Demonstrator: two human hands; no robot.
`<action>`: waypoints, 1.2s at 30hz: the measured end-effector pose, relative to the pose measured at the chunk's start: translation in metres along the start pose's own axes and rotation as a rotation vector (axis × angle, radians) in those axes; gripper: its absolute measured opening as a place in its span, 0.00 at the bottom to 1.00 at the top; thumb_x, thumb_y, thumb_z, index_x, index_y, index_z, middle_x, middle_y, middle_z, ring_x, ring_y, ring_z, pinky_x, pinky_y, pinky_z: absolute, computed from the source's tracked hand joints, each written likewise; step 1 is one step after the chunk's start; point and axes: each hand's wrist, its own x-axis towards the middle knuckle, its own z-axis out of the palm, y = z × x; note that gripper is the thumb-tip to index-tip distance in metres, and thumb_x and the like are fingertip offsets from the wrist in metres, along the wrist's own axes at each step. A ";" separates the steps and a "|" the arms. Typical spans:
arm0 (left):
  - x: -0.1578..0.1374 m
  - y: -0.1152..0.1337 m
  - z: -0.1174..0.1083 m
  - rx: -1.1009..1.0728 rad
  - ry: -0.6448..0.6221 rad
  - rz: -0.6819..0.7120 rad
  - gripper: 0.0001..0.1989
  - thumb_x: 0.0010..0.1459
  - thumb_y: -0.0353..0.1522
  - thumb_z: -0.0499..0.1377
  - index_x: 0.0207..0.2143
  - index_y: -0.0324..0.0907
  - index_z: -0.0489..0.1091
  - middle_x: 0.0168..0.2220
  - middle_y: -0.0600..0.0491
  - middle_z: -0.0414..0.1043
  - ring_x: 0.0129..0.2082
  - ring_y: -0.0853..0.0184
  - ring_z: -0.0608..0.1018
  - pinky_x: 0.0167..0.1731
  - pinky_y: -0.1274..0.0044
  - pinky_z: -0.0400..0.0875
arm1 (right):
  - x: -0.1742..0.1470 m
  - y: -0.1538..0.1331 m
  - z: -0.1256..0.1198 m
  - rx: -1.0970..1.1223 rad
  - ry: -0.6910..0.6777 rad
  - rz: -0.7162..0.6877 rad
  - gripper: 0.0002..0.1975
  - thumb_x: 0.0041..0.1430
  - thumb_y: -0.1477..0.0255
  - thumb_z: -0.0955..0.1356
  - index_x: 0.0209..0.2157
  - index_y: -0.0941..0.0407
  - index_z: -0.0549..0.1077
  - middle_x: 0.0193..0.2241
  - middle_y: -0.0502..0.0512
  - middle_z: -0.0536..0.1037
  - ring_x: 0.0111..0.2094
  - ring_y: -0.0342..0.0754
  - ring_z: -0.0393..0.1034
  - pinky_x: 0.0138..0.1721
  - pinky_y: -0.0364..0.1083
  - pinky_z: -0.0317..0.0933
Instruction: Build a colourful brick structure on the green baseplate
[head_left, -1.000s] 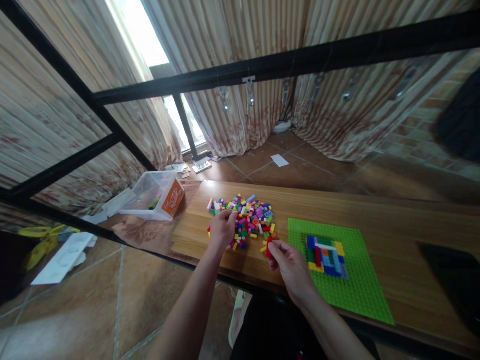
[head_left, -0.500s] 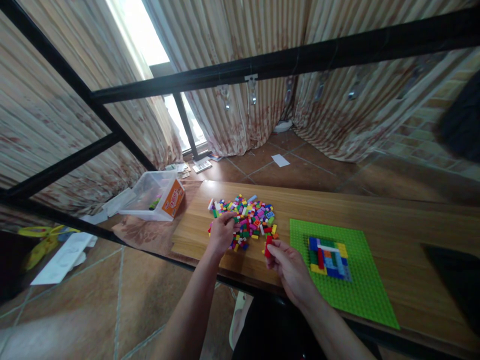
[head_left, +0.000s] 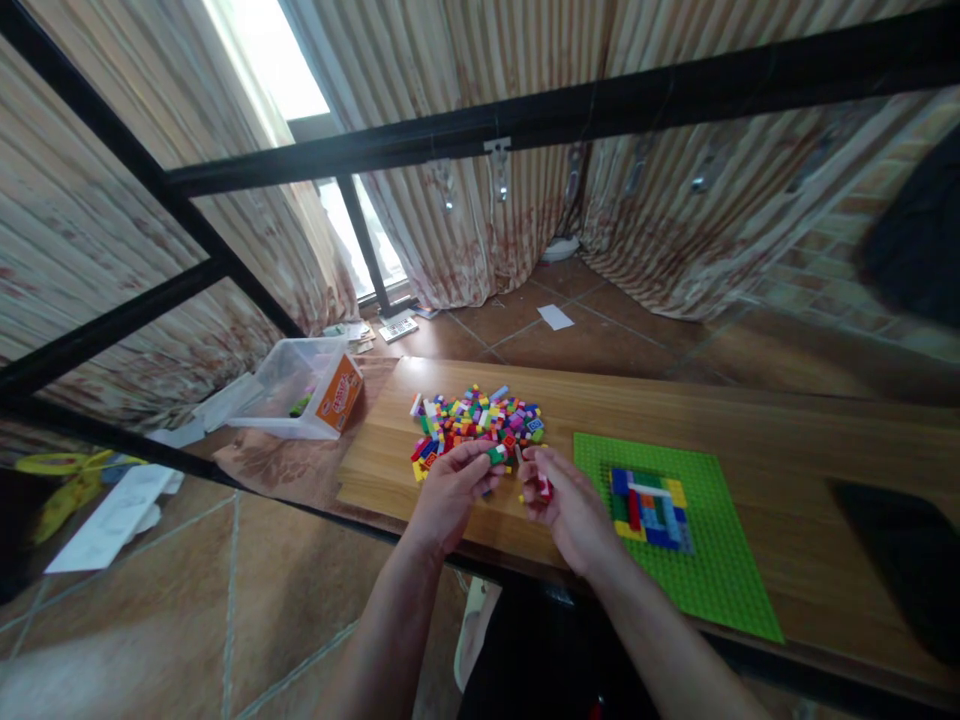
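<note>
Pinched in the fingers of my left hand (head_left: 455, 490) is a small green brick (head_left: 496, 456), with something white beside it. My right hand (head_left: 568, 508) has its fingers curled round a red brick (head_left: 545, 487), which is partly hidden by them. Both hands are close together, at the near side of a heap of mixed toy bricks (head_left: 480, 412). To the right of my right hand lies a green baseplate (head_left: 720, 570). On it stands a square build of coloured bricks (head_left: 651, 508), with blue, yellow, red and green parts.
The wooden table (head_left: 795, 430) carries all the bricks. A clear plastic bin (head_left: 289, 375) with an orange label stands left of it. A black flat object (head_left: 892, 560) lies at the table's right. Black metal bars (head_left: 420, 150) cross in front of the curtains.
My left hand has come off the heap towards my right hand, and a green brick now shows in it. My right hand has turned slightly, keeping the red brick.
</note>
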 end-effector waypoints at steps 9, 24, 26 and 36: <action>-0.010 -0.003 0.015 0.218 0.002 0.092 0.09 0.47 0.32 0.65 0.32 0.37 0.73 0.28 0.53 0.76 0.27 0.72 0.77 0.31 0.81 0.71 | 0.007 0.005 0.004 -0.409 0.089 -0.182 0.18 0.47 0.55 0.71 0.33 0.55 0.78 0.16 0.46 0.68 0.18 0.40 0.56 0.19 0.41 0.47; -0.003 -0.008 0.002 0.089 0.094 0.079 0.12 0.37 0.32 0.71 0.27 0.36 0.77 0.23 0.52 0.77 0.22 0.73 0.75 0.26 0.82 0.71 | 0.014 0.006 0.010 -0.363 0.027 -0.096 0.17 0.41 0.57 0.73 0.28 0.57 0.76 0.12 0.42 0.60 0.15 0.37 0.48 0.17 0.40 0.42; -0.001 -0.007 -0.004 0.055 0.088 0.041 0.14 0.36 0.32 0.72 0.28 0.36 0.77 0.24 0.51 0.77 0.22 0.73 0.76 0.27 0.82 0.71 | 0.017 0.008 0.013 -0.294 0.015 -0.034 0.18 0.40 0.57 0.74 0.28 0.57 0.76 0.11 0.41 0.58 0.15 0.37 0.46 0.16 0.40 0.39; 0.011 -0.003 -0.026 -0.019 0.291 0.073 0.12 0.36 0.31 0.71 0.28 0.36 0.77 0.26 0.52 0.77 0.26 0.72 0.78 0.33 0.80 0.74 | 0.080 0.005 0.033 -1.221 0.018 -0.507 0.08 0.53 0.69 0.67 0.28 0.52 0.80 0.30 0.52 0.81 0.34 0.48 0.72 0.38 0.45 0.62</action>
